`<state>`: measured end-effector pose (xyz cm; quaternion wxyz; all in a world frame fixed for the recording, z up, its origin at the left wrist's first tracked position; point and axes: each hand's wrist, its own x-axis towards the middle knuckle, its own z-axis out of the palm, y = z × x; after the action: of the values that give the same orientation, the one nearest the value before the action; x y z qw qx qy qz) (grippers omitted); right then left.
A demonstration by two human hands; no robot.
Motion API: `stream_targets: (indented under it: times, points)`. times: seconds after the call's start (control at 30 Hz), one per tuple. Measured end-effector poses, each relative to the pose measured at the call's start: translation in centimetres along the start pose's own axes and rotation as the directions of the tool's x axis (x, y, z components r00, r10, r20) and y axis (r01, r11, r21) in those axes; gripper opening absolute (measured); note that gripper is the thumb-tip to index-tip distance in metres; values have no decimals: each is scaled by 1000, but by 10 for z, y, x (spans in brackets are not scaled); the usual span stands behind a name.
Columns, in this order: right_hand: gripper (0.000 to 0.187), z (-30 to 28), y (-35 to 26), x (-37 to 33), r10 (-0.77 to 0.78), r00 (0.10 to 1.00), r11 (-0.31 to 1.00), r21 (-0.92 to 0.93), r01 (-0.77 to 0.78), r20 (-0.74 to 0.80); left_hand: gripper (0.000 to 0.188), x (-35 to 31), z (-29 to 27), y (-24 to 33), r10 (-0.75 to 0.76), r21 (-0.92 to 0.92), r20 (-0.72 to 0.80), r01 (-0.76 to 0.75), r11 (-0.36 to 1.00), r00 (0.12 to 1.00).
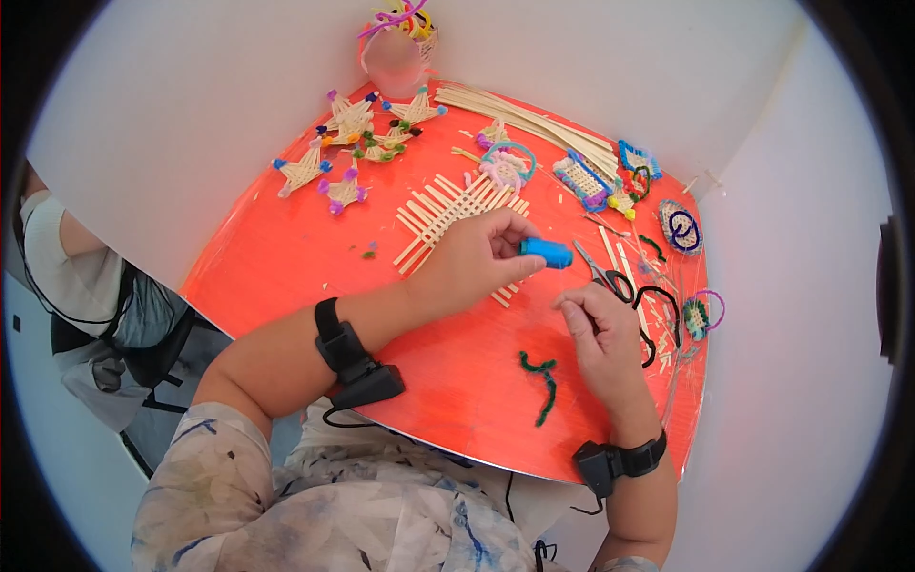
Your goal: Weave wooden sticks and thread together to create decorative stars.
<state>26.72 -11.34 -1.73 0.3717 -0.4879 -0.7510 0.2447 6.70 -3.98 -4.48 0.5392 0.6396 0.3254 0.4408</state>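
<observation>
My left hand (467, 253) is closed around the near end of a small bright blue spool of thread (548, 253), held above the red table. Beneath that hand lies a lattice of crossed pale wooden strips (443, 217), partly hidden by my fingers. To the right, my right hand (602, 338) is closed, thumb and forefinger pinched together. Whatever it pinches, perhaps a fine thread, is too small to make out. Just beyond its fingers rest dark-handled scissors (615, 281). A bent dark green pipe cleaner (548, 381) lies on the table left of my right wrist.
Several woven star shapes with coloured tips (351, 116) lie at the far left, near a round container (393, 62). Long pale strips (534, 119) line the back wall. Small woven pieces (583, 181) and a black pipe cleaner (675, 310) lie along the right. Another person (100, 267) sits beyond the left partition.
</observation>
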Motion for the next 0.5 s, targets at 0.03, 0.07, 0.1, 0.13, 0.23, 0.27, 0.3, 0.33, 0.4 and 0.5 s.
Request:
stream_targets:
  times: [0.03,0.07,0.1,0.13,0.23,0.27,0.3,0.33,0.4,0.5]
  points:
    - [11,1,1,0,-61,998,998,6,61,-23,27,0,2,2,-101,-188,49,108,976,994]
    - [11,3,1,0,-55,998,998,11,55,-20,27,-1,2,6,-109,-188,48,116,975,993]
    - [11,3,3,1,-30,999,999,37,31,-14,27,-1,3,9,-149,-261,102,171,950,983]
    - [12,3,4,2,-6,1000,998,62,6,-7,27,-1,3,10,-184,-329,159,228,916,970]
    - [14,3,7,9,80,997,995,55,-79,-10,28,3,4,5,-125,-424,260,230,876,958]
    - [14,2,8,13,135,991,989,64,-134,-13,28,4,5,6,-125,-429,271,236,872,954]
    - [16,4,9,18,112,993,992,64,-111,-21,28,3,2,7,-93,-454,304,230,861,948]
    - [16,2,12,20,127,991,991,53,-125,-32,27,1,2,9,-53,-483,342,224,846,938]
    - [15,0,17,30,120,992,981,150,-124,38,27,1,-2,18,-41,-419,374,209,884,927]
    - [14,-4,0,45,61,997,998,15,-62,43,27,3,-10,16,6,-241,336,80,967,942]
